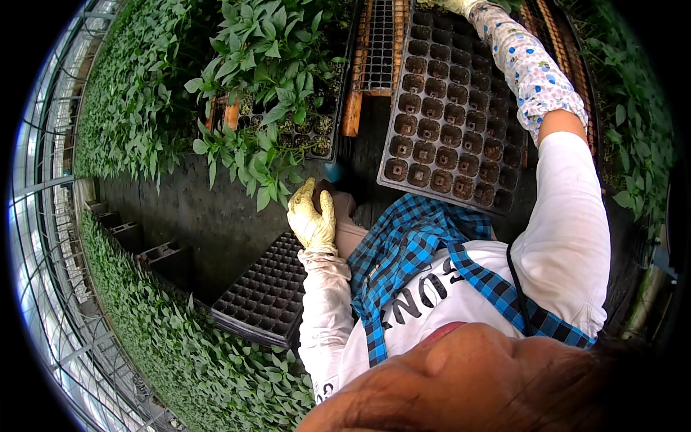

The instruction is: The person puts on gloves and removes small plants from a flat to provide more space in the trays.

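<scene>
My left hand [313,222], in a pale yellow glove, is beside the leaves of a green seedling [263,165] that droops over the edge of its tray. Its thumb stands apart from the fingers, and nothing shows between them. My right hand [461,6], also gloved, reaches to the top edge at the far end of a black cell tray [446,119]. The frame cuts off its fingers, so its grip cannot be made out. Soil-stained cells fill this tray, with no plants in the visible ones. Its near end lies against my blue checked apron [410,230].
A stack of black cell trays [263,291] sits on the dark ground sheet [216,216] at lower left. Planted trays [320,137] stand at upper left, beside a wire-mesh rack [378,54]. Concrete blocks [164,259] and dense seedling beds [165,317] line the left side.
</scene>
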Demonstrator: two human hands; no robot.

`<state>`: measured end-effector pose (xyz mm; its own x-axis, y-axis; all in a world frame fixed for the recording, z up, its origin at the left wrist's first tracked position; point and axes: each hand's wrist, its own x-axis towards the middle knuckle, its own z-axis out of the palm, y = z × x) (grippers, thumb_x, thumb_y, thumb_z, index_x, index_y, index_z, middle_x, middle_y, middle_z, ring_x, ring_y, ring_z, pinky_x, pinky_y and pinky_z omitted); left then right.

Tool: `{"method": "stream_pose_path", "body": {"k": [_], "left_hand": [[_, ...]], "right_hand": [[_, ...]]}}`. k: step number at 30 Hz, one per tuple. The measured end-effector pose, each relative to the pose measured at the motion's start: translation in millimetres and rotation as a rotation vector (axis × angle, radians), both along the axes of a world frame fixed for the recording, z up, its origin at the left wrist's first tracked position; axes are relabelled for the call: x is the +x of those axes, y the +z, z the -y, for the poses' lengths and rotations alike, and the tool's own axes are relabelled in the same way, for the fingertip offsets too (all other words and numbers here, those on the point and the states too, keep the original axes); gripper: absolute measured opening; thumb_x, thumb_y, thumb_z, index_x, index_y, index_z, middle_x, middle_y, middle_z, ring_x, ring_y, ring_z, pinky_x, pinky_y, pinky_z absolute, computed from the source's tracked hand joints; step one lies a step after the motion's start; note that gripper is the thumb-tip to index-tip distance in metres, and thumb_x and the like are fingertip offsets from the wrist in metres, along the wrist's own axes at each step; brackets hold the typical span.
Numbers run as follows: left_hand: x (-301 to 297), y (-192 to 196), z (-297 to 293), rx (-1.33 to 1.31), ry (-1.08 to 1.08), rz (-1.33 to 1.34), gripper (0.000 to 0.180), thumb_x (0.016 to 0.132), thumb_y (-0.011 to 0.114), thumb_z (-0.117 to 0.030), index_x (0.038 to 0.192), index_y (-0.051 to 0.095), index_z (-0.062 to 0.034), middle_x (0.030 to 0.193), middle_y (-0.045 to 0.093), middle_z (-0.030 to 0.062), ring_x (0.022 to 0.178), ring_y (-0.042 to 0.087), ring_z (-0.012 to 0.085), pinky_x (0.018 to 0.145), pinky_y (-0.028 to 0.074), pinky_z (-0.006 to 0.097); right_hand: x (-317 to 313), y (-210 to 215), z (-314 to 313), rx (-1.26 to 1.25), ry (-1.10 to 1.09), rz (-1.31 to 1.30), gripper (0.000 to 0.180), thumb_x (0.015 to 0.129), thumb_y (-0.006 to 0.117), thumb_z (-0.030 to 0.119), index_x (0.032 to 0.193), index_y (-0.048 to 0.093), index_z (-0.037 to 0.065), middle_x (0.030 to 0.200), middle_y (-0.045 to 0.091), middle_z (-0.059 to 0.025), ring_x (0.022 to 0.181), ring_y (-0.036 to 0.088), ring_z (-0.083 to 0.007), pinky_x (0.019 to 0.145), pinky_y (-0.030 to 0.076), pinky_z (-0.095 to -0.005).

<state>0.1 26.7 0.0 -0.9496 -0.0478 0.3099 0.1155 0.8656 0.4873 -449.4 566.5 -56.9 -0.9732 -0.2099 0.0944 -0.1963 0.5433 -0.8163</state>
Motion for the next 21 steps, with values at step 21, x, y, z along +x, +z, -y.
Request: {"method": "stream_pose_path", "body": {"k": [21], "left_hand": [[-0.2,2.4,-1.6,-0.068,0.009,0.031,0.039,0.087,0.073,-0.027,0.117,0.070,-0.0028,0.114,0.070,0.0170,0.108,0.063,0.0360,0.097,0.049,0.046]], "right_hand": [[79.2,62.4,29.3,0.539,-0.329,0.011,0.054,0.093,0.064,0.044,0.131,0.055,0.006,0.117,0.067,-0.0161,0.107,0.062,-0.0325,0.093,0.048,-0.0439]]}}
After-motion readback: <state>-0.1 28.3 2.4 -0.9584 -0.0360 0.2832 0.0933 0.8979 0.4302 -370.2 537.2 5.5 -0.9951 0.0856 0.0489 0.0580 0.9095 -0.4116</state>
